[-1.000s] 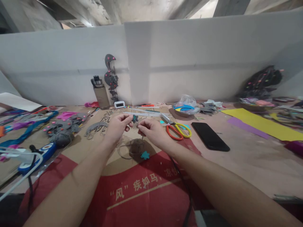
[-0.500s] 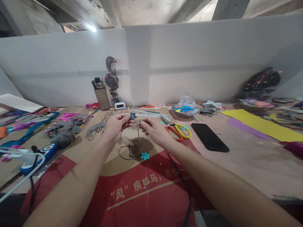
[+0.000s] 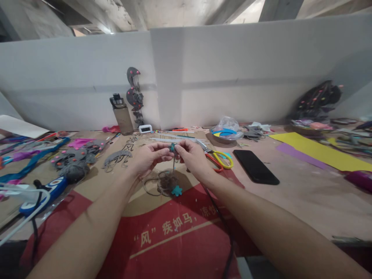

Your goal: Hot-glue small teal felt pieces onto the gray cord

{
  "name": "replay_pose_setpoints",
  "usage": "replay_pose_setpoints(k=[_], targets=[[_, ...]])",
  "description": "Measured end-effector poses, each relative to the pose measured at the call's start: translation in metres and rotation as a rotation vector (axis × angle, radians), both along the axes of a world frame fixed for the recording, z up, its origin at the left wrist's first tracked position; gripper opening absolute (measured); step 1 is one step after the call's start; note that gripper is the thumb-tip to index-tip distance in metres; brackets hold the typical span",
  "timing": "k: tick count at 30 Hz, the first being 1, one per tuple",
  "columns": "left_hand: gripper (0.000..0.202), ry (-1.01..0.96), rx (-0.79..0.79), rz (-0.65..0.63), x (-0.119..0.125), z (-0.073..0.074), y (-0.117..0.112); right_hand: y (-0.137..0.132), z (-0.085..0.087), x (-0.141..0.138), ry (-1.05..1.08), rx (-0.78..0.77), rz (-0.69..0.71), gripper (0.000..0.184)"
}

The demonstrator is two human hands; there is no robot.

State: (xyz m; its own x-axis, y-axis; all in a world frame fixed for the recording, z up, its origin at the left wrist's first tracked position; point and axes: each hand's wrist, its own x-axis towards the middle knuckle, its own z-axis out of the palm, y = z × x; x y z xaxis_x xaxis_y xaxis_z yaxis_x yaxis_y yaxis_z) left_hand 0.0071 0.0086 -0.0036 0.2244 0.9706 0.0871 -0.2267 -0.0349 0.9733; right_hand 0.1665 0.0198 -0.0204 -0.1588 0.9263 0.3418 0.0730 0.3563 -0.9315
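My left hand [image 3: 154,157] and my right hand [image 3: 190,155] meet over the cardboard, fingertips pinched from both sides on a small teal felt piece [image 3: 172,147]. A grey-brown cord [image 3: 174,164] hangs from between the fingers. It runs down to a loose coil of cord [image 3: 166,183] on the cardboard. Beside the coil lies a turquoise flower-shaped cutout [image 3: 176,190]. Just right of my right hand rest scissors [image 3: 222,159] with yellow and orange handles. The fingers partly hide the teal piece.
A black phone [image 3: 255,166] lies to the right, near a yellow sheet [image 3: 322,151]. Behind stand a bottle [image 3: 122,118], a small white clock [image 3: 145,129] and a metal bowl [image 3: 226,135]. Grey felt pieces [image 3: 77,159] and a blue power strip [image 3: 43,195] are at left.
My left hand has moved right and my right hand slightly up, so they now come together at the teal piece, which has shifted right. The view has tilted slightly.
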Motion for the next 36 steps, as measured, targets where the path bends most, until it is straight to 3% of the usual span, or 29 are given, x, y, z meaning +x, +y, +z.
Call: replay_pose_setpoints(k=[8,12,14,18,21,23,26,28,32,36], targets=[[0.018,0.025,-0.024,0.005,-0.001,-0.003,0.002,-0.001,-0.005,-0.004,-0.045,0.09,0.003,0.019],[0.017,0.029,0.0,0.033,-0.002,-0.002,0.003,0.004,0.004,0.005,-0.081,0.055,0.065,0.023],[0.017,-0.004,0.013,0.099,-0.003,-0.001,0.004,0.01,0.011,0.017,-0.147,0.031,0.028,0.03],[0.017,-0.046,0.037,0.26,-0.008,-0.001,0.008,0.024,0.014,0.041,-0.652,0.123,-0.159,0.04],[0.019,-0.046,0.068,0.341,-0.012,-0.002,0.011,0.029,-0.001,0.045,-0.988,0.144,-0.201,0.04],[0.021,-0.048,0.086,0.366,-0.014,-0.002,0.012,0.03,-0.016,0.041,-1.067,0.105,-0.242,0.036],[0.021,-0.046,0.103,0.37,-0.014,-0.003,0.013,0.031,-0.033,0.034,-1.04,0.067,-0.306,0.029],[0.022,-0.044,0.111,0.37,-0.014,-0.003,0.013,0.033,-0.036,0.032,-0.968,0.006,-0.267,0.019],[0.023,-0.053,0.101,0.381,-0.015,-0.004,0.014,0.038,-0.028,0.034,-0.748,-0.111,-0.197,0.014],[0.023,-0.069,0.096,0.385,-0.016,-0.006,0.016,0.039,-0.016,0.032,-0.51,-0.077,-0.285,0.02]])
